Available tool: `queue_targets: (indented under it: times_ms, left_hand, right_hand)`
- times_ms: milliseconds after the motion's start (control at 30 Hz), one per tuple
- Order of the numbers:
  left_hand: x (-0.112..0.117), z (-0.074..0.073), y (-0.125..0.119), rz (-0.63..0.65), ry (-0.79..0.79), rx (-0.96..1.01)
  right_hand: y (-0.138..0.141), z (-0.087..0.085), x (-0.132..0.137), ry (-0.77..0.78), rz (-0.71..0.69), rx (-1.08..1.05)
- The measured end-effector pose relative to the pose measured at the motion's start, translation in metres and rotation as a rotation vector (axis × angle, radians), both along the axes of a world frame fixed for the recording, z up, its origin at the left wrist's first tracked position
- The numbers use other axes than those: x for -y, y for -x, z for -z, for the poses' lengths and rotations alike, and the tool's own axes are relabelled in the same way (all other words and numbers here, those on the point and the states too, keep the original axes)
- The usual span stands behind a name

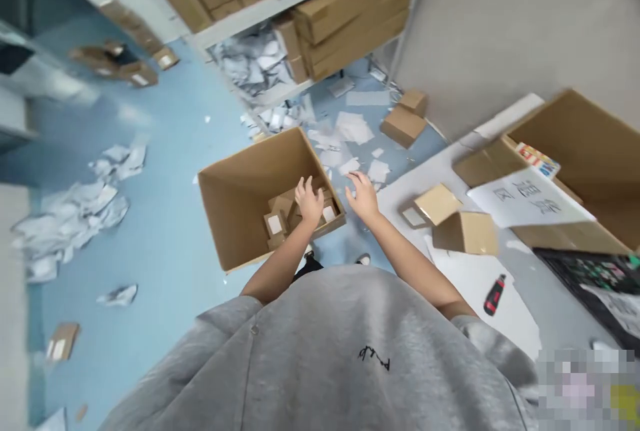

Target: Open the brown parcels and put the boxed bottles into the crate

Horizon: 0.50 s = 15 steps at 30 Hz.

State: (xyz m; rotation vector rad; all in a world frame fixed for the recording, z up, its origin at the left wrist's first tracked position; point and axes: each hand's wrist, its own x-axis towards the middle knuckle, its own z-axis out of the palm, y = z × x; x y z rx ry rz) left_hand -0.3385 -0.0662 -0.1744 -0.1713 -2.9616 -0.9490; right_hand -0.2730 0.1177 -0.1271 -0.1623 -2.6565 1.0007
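A large cardboard box stands in front of me with its top uncovered, and several small cardboard boxes with white labels lie in its right part. My left hand hovers over those small boxes, fingers apart and nothing in them. Just outside the large box's right rim, my right hand hangs in the air with its fingers spread and no object held. On the table to the right are two small cartons: one with raised flaps and a plainer one.
A red and black tool lies on the white table. A big carton with a handwritten sheet stands at the right. Shelves hold cartons at the back. Crumpled paper and small boxes litter the blue floor.
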Motion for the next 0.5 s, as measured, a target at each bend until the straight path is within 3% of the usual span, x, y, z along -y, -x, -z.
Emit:
queue_targets:
  times_ms: [133, 267, 367, 500]
  left_hand:
    - [0.114, 0.019, 0.046, -0.282, 0.052, 0.092]
    - [0.200, 0.062, 0.077, -0.459, 0.122, 0.281]
    - [0.235, 0.108, 0.093, -0.486, 0.188, 0.472]
    - [0.248, 0.184, 0.106, -0.456, 0.269, 0.703]
  right_hand:
    - [0.072, 0.030, 0.083, -0.043, -0.178, 0.183]
    - [0.124, 0.077, 0.150, -0.154, -0.195, 0.461]
    - [0.157, 0.124, 0.188, -0.231, -0.169, 0.660]
    - [0.194, 0.205, 0.222, -0.309, -0.088, 0.891]
